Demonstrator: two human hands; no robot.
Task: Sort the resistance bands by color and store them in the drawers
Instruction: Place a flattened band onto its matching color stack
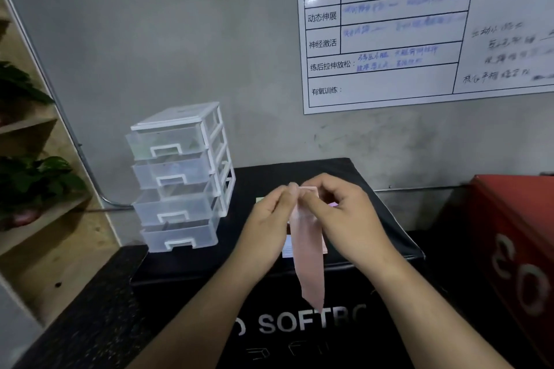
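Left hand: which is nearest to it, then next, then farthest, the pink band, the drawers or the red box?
1. The pink band: pinched by the left hand, in the middle.
2. The drawers: to the left, on the black box.
3. The red box: far right, beyond the right hand.

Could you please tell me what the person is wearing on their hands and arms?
The left hand and right hand are bare: no gloves, rings or watch show. The forearms are uncovered too, with no sleeve in view.
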